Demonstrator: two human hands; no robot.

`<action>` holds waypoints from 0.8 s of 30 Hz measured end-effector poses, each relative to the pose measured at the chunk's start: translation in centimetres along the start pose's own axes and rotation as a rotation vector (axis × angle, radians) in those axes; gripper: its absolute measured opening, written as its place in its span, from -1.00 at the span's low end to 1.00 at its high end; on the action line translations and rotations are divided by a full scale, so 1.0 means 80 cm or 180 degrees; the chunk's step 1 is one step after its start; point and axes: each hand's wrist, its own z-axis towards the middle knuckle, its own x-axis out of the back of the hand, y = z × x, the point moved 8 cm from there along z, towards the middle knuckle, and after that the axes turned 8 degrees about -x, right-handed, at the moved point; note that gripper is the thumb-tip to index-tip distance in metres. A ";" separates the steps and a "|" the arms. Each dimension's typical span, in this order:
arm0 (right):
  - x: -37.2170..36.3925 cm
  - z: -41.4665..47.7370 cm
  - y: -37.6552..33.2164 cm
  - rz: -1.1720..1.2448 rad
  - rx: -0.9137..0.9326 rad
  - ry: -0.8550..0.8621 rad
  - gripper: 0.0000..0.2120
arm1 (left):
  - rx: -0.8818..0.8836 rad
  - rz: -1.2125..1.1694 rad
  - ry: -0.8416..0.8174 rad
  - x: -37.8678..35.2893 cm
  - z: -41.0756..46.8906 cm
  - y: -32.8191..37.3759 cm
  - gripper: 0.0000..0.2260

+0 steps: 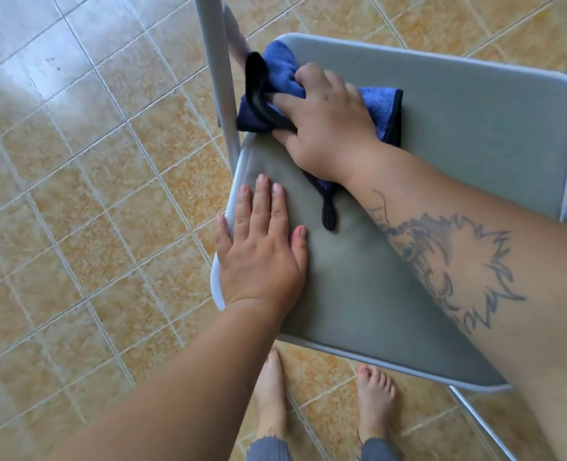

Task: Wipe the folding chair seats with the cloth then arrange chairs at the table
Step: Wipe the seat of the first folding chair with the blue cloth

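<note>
A grey folding chair stands in front of me, its padded seat (468,134) filling the middle and right of the head view. My right hand (325,124) presses a crumpled blue cloth with black trim (283,69) onto the seat's far left corner, fingers closed on it. Part of the cloth shows to the right of the hand, and a black strip trails out below my wrist. My left hand (262,251) lies flat on the seat's left edge, fingers apart, holding nothing.
The chair's grey frame tube (215,61) rises at the left of the seat, and a metal leg (481,424) runs down at the lower right. Orange-brown floor tiles (92,194) surround the chair. My bare feet (373,400) stand just below the seat's front edge.
</note>
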 end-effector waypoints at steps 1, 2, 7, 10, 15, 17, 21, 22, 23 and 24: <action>-0.001 -0.004 -0.002 -0.0001 0.0040 -0.0041 -0.53 | -0.0002 0.0002 0.0008 0.000 0.001 0.000 -0.43; -0.001 -0.006 -0.002 0.0016 0.0033 -0.0084 -0.52 | -0.0004 -0.0009 0.0012 0.001 0.001 0.000 -0.43; 0.006 -0.010 -0.005 0.0149 -0.0161 -0.0265 -0.52 | -0.0028 -0.0389 0.0053 0.014 0.000 -0.001 -0.39; 0.004 -0.037 -0.016 0.0139 -0.0155 -0.0288 -0.55 | 0.0051 -0.1290 0.0406 0.035 -0.006 -0.013 -0.44; -0.002 -0.110 -0.049 0.0079 -0.0135 -0.0292 -0.53 | 0.0728 -0.1696 0.0983 0.067 -0.042 -0.096 -0.53; -0.006 -0.152 -0.075 0.0022 -0.0048 -0.0328 -0.50 | 0.0864 -0.1442 0.0657 0.058 -0.068 -0.130 -0.53; -0.013 -0.242 -0.116 -0.0069 0.0398 -0.0638 -0.46 | 0.1282 -0.1258 0.0236 0.040 -0.113 -0.170 -0.52; -0.012 -0.262 -0.115 -0.0046 0.0426 -0.0720 -0.46 | 0.1276 -0.1280 0.0221 0.038 -0.114 -0.166 -0.52; -0.009 -0.281 -0.107 -0.0006 0.0406 -0.0791 -0.45 | 0.1208 -0.1318 0.0220 0.039 -0.112 -0.155 -0.52; -0.004 -0.300 -0.096 0.0032 0.0379 -0.0833 -0.44 | 0.1095 -0.1367 0.0227 0.040 -0.107 -0.142 -0.51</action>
